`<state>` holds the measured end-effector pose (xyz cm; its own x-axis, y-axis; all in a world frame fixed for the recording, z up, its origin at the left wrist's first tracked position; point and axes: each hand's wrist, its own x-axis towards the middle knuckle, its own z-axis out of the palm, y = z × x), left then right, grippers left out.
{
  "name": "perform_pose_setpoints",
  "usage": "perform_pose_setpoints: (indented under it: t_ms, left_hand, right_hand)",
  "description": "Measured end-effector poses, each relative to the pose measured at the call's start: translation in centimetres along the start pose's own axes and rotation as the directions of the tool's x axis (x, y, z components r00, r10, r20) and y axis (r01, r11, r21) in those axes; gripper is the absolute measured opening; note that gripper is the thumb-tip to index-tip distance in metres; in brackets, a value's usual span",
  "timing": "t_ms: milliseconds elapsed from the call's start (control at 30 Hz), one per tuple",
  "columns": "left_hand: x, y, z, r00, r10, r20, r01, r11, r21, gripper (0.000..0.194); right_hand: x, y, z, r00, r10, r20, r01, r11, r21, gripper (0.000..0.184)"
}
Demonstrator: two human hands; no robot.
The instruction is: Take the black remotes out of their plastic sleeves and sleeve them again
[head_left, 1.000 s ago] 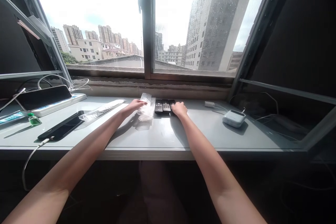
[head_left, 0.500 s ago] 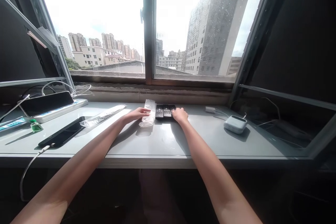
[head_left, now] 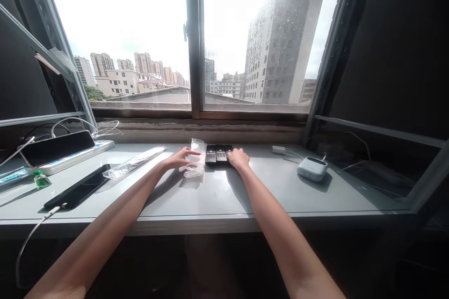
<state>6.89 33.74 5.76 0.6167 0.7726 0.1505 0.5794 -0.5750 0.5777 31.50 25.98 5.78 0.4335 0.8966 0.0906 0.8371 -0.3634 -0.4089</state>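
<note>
Three dark remote controls lie side by side near the back of the desk: a left remote control (head_left: 211, 154), a middle one (head_left: 220, 154) and a right one (head_left: 229, 148). My right hand (head_left: 240, 159) is closed at the right remote control, its fingers curled over the lower part and hiding some of it. To the left of the row lies a clear plastic sleeve (head_left: 197, 145), crumpled at its near end. Over its left side reaches my left hand (head_left: 178, 159), with thumb and fingers apart.
Another clear plastic sleeve (head_left: 135, 162) and a black phone (head_left: 79, 189) on a white cable lie at left. Behind them are a propped phone (head_left: 59, 147), a power strip (head_left: 73, 156) and a small green bottle (head_left: 41, 179). A pale power bank (head_left: 312, 169) sits at right.
The view has tilted slightly up, so the desk sits lower. My left hand's fingers have opened a little over the plastic sleeve. My right hand stays at the right remote control.
</note>
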Motion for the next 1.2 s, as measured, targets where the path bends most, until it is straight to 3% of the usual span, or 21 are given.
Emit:
perform_pose_setpoints:
  t_ms: [67, 133, 367, 567, 667, 767, 833, 867, 967, 1033, 1100, 1200]
  left_hand:
    - [0.3, -0.3, 0.0, 0.995, -0.012, -0.094, 0.027, 0.988, 0.154, 0.084]
    - [0.5, -0.5, 0.0, 0.992, -0.041, -0.123, 0.066, 0.977, 0.205, 0.082]
    - [0.4, 0.1, 1.0, 0.994, -0.002, 0.113, -0.003, 0.999, 0.045, 0.087]
    - [0.0, 0.4, 1.0, 0.994, 0.027, 0.108, -0.018, 0.997, -0.079, 0.079]
    - [0.3, 0.2, 0.8, 0.999, 0.040, 0.030, -0.039, 0.998, -0.042, 0.069]
    - [0.6, -0.7, -0.1, 0.987, 0.030, -0.159, -0.014, 0.995, 0.102, 0.060]
    - [0.3, -2.0, -1.3, 0.942, -0.055, -0.332, 0.132, 0.967, 0.216, 0.054]
    - [0.0, -2.7, -2.0, 0.895, -0.133, -0.425, 0.258, 0.932, 0.253, 0.052]
    - [-1.1, -4.9, -4.0, 0.681, -0.400, -0.613, 0.640, 0.733, 0.233, 0.053]
    - [-1.7, -5.8, -4.8, 0.570, -0.560, -0.601, 0.774, 0.611, 0.165, 0.047]
    - [-2.1, -6.1, -5.2, 0.544, -0.627, -0.558, 0.800, 0.589, 0.119, 0.036]
    - [-2.2, -5.7, -5.4, 0.584, -0.595, -0.552, 0.739, 0.671, 0.059, 0.020]
  right_hand:
    - [0.0, 0.0, 0.0, 1.000, -0.001, 0.001, 0.001, 1.000, -0.003, 0.042]
    - [0.1, 0.1, 0.0, 1.000, 0.000, 0.002, 0.000, 1.000, -0.006, 0.041]
    - [0.1, 0.0, 0.1, 1.000, -0.007, -0.005, 0.007, 1.000, -0.028, 0.042]
    - [0.3, 0.0, 0.4, 1.000, -0.007, -0.016, 0.007, 0.999, -0.034, 0.041]
    - [0.5, 0.1, 0.6, 1.000, -0.006, -0.026, 0.006, 0.999, -0.033, 0.040]
    - [0.6, 0.3, 0.9, 0.999, -0.005, -0.045, 0.004, 1.000, -0.031, 0.040]
    - [0.7, 0.4, 1.0, 0.998, -0.002, -0.070, -0.001, 0.999, -0.033, 0.041]
    - [0.7, 0.4, 1.0, 0.995, 0.002, -0.096, -0.005, 1.000, -0.027, 0.041]
    - [0.7, 0.4, 1.0, 0.982, 0.022, -0.190, -0.017, 0.999, 0.031, 0.040]
    - [0.7, 0.5, 1.1, 0.974, 0.030, -0.223, -0.013, 0.997, 0.077, 0.038]
    - [0.7, 0.5, 1.2, 0.976, 0.021, -0.218, -0.001, 0.996, 0.090, 0.038]
    - [0.8, 0.4, 1.3, 0.980, 0.004, -0.201, 0.013, 0.997, 0.082, 0.036]
